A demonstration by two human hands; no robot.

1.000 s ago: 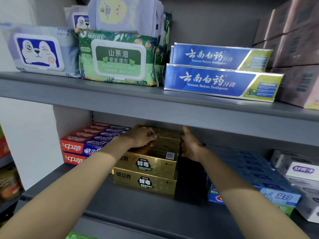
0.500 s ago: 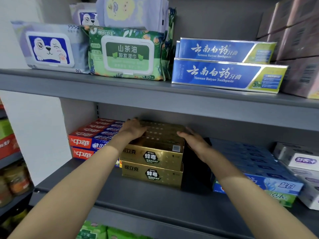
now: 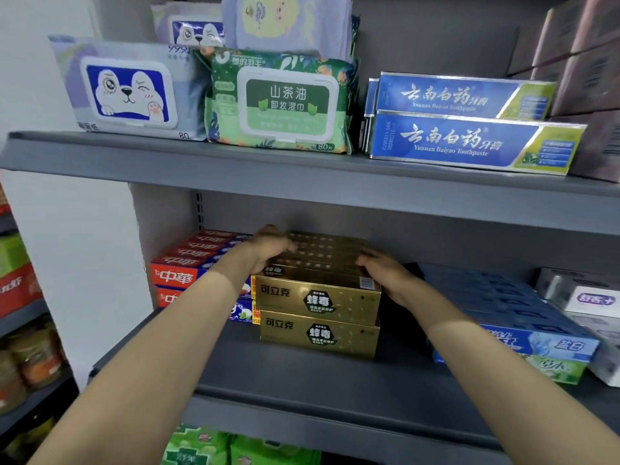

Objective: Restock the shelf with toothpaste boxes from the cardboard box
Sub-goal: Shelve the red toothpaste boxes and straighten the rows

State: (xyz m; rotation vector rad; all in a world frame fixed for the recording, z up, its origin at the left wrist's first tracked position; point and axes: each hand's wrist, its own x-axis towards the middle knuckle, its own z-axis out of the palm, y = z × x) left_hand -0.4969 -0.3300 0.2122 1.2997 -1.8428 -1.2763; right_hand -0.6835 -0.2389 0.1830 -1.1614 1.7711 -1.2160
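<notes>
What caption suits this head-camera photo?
Both hands, left hand and right hand, rest on stacked gold toothpaste boxes.

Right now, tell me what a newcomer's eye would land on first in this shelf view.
First, the gold toothpaste boxes stacked at the middle of the lower shelf, with the left hand resting on top of the stack and the right hand against its right side. Next, the two blue toothpaste boxes lying stacked on the upper shelf at right, beside the green wet wipes pack.

Grey shelf (image 3: 302, 374) carries gold toothpaste boxes (image 3: 318, 317) beside red boxes (image 3: 188, 266).
</notes>
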